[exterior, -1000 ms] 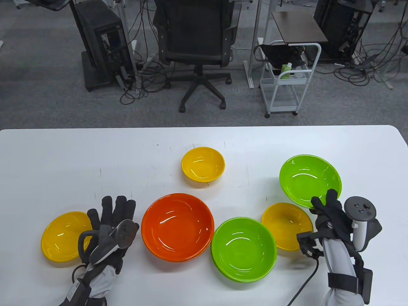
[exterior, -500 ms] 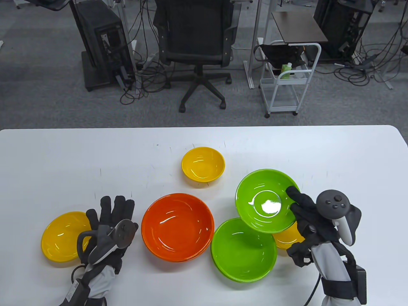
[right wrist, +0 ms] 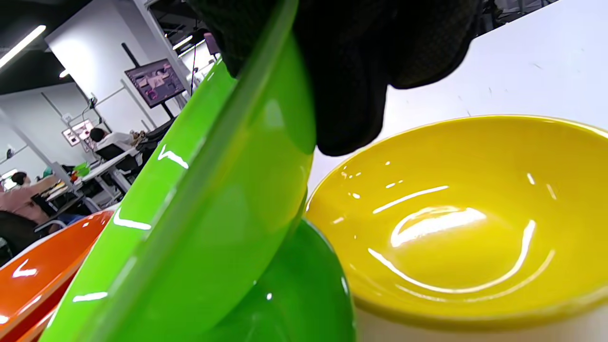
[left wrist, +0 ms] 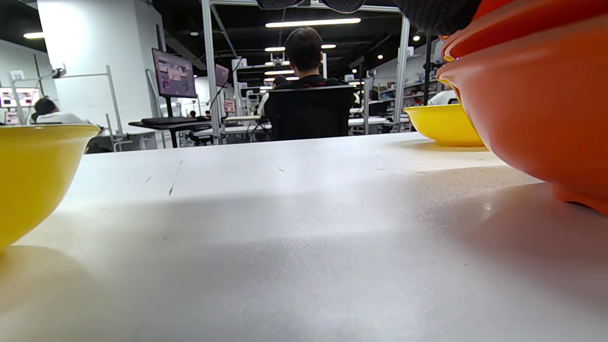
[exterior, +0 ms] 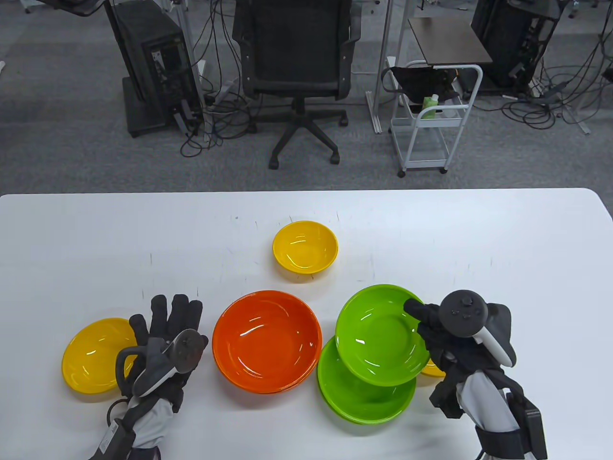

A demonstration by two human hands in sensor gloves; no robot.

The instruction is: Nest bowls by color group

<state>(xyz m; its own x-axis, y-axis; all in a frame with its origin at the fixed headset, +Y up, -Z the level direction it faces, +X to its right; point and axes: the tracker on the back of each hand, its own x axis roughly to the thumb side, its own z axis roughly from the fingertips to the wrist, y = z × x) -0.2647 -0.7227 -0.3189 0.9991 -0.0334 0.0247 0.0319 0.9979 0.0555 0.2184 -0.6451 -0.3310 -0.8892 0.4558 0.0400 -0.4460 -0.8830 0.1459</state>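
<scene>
At lower right, the right hand point(exterior: 448, 335) grips a glossy round green bowl point(exterior: 380, 333) by its rim, tilted above a second green bowl point(exterior: 364, 397). Three yellow bowls and orange bowls point(exterior: 266, 341) sit on the matte white worktop point(exterior: 96, 239). The left hand point(exterior: 165, 335) lies flat, fingers spread.

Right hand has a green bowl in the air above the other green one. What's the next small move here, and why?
Probably shift it a little toward the near table edge and lower it. The right hand grips the held green bowl by its rim, tilted, overlapping only the far part of the green bowl on the table. Centring and levelling it first should let it nest.
</scene>
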